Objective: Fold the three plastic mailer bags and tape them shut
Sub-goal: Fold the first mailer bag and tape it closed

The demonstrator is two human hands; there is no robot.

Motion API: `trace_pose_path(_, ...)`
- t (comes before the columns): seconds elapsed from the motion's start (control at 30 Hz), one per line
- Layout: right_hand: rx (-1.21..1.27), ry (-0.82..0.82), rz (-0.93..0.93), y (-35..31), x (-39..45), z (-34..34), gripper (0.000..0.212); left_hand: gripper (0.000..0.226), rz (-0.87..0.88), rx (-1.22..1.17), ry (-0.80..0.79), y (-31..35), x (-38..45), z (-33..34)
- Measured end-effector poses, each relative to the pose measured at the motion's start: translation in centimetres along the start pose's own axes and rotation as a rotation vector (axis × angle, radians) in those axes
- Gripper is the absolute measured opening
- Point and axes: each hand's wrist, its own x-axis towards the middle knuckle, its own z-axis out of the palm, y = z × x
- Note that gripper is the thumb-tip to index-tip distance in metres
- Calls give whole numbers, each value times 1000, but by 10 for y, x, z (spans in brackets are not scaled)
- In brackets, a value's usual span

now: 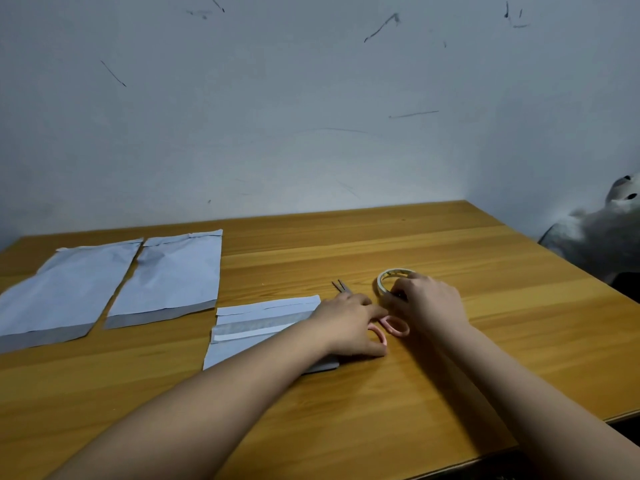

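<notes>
- Folded bag (256,327) lies mid-table, nearest the front edge; adhesive strip faces up. Left forearm crosses it, likely pinning the fold so it does not spring open before taping.
- Left hand (349,322) rests at the bag's right end, fingers loosely curled over the pink scissors (388,327); whether it grips the handles, cannot tell.
- Scissors lie just right of the bag, blades pointing to the far edge, within reach for cutting tape.
- Right hand (427,301) curls round the tape roll (391,278), which stands on the table just beyond the scissors; probably seeking the tape end.
- Two flat bags (114,285) lie side by side toward the far left corner, unfolded, apparently queued.
</notes>
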Motion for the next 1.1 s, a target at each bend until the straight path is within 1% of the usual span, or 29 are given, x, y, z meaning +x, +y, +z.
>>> trace_pose_path(0.07,4,-11,-12,-1,-2,1,38,65,29,-37,-1,-3,-1,-2)
trace_pose_path(0.27,34,-29,-11,-4,-6,2,37,67,85,-110,-101,-15,-5,-11)
trace_pose_path(0.37,137,-69,36,-1,-4,3,30,69,50,-274,-138,-19,-8,-13)
trace_pose_path(0.4,185,-96,63,0,-3,3,29,66,33,-348,-120,-21,-10,-15)
trace_pose_path(0.47,235,-115,101,0,-1,1,31,54,-4,-453,-34,-29,-17,-22)
trace_pose_path(0.53,208,-60,97,-5,0,-4,31,38,-77,-547,85,-42,-27,-29)
trace_pose_path(0.63,228,32,-5,-27,3,-13,22,14,-227,-656,271,-68,-43,-36)
trace_pose_path(0.67,254,39,-45,-37,4,-15,19,8,-269,-674,306,-76,-48,-37)
trace_pose_path(0.7,278,33,-85,-48,5,-17,16,11,-306,-676,323,-83,-54,-38)
trace_pose_path(0.77,330,-3,-165,-71,9,-17,12,17,-366,-662,313,-95,-67,-39)
trace_pose_path(0.87,383,-50,-265,-111,9,-19,7,11,-462,-599,275,-111,-90,-36)
trace_pose_path(1.03,456,-133,-395,-169,5,-15,7,5,-595,-579,301,-138,-123,-30)
trace_pose_path(1.1,458,-164,-411,-187,5,-11,8,9,-639,-608,303,-147,-134,-25)
